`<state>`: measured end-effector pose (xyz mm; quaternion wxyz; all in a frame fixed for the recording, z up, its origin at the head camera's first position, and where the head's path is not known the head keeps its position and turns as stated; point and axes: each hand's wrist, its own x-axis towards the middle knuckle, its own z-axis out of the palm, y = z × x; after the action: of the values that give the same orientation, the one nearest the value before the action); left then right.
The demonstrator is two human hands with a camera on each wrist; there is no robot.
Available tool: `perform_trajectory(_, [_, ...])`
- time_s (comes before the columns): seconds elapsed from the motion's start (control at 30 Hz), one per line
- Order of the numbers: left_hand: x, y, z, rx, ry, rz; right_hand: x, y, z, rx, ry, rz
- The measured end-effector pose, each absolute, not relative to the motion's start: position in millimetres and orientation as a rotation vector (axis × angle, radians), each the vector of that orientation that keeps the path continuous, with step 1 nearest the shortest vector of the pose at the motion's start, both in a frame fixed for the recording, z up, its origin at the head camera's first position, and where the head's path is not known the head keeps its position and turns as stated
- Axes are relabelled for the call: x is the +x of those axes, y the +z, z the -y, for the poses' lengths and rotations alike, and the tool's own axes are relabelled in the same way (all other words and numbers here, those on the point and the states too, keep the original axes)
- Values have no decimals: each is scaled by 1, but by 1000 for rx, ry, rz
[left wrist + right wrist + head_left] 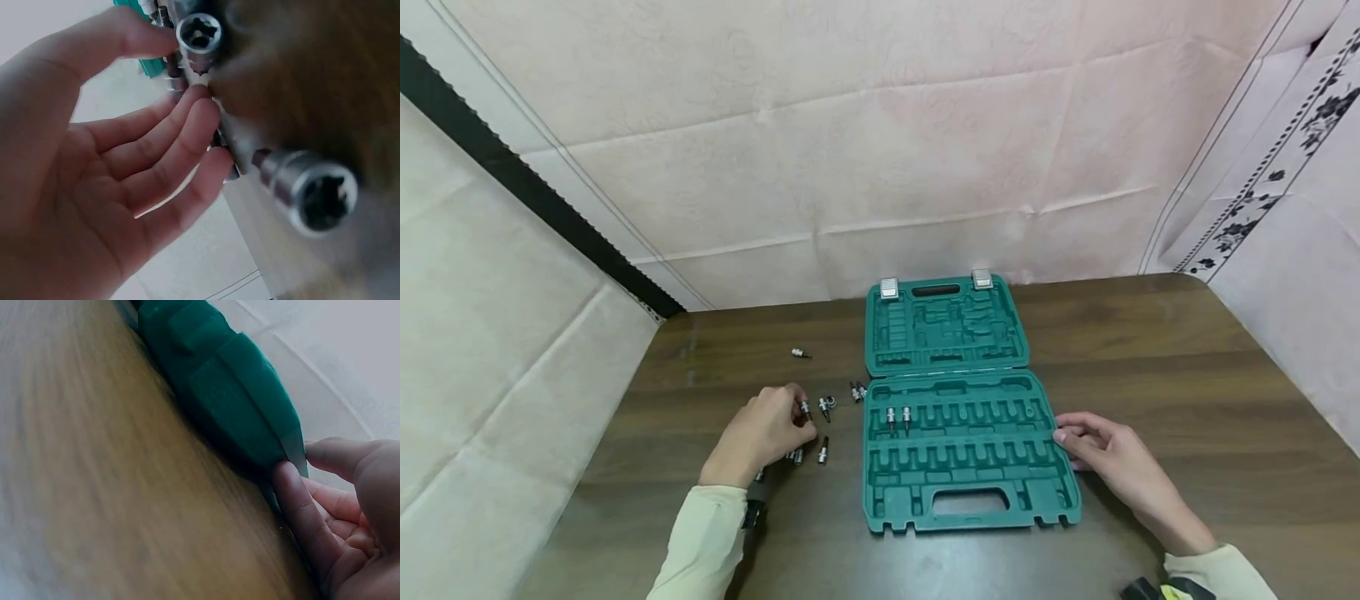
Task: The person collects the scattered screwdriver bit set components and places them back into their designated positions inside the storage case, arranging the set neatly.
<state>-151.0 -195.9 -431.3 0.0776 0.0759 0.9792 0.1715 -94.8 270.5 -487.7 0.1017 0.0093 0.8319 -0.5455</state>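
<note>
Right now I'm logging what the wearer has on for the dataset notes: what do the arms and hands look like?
Both hands are bare, no gloves or rings visible. The left hand and right hand come out of long pale cream sleeves. A dark strap or device sits at the left wrist, and a dark one with a yellow patch at the right wrist.

Person, two bare hands: left hand (765, 433) and right hand (1112, 461) both wearing no gloves or rings; forearms wearing long pale cream sleeves (703, 537); dark wrist-mounted devices showing at each cuff, the right one showing a yellow patch
</note>
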Motion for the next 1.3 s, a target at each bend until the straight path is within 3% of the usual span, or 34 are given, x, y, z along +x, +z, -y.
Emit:
perform_trajectory(0.8, [-121, -408, 150, 352, 868, -3042, -95, -487, -272, 33, -1594, -2459])
perform_trajectory(1.3, [-109, -415, 122, 365, 806, -3034, -96, -487, -272, 13, -1588, -2474])
